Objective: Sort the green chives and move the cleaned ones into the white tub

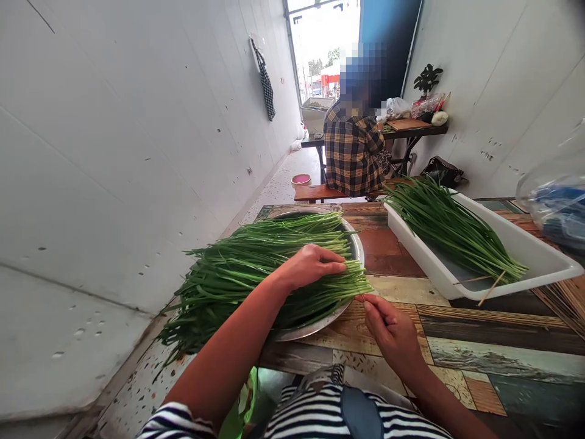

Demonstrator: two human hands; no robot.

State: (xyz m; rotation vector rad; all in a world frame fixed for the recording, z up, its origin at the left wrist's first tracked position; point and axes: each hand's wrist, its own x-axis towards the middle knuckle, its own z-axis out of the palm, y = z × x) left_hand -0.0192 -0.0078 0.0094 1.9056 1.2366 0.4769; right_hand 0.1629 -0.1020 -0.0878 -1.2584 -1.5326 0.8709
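Long garlic chives [256,256] lie heaped in a round metal bowl [359,247], their pale stem ends to the right and dark leaves hanging over the left rim. My left hand [313,266] reaches across the heap, fingers closed on stems near their cut ends. Low beside those ends, at the bowl's right rim, my right hand [390,329] is closed in a pinch. A thin skewer seems to be between its thumb and forefinger; only a short piece shows.
A white tray [553,271] on the right holds more chives [457,225] with thin sticks [493,288] across their stems. Bamboo skewers [564,302] lie by it. A clear plastic bag [557,195] is at far right. Ahead, a person in a plaid shirt [351,149] sits on a bench [311,193].
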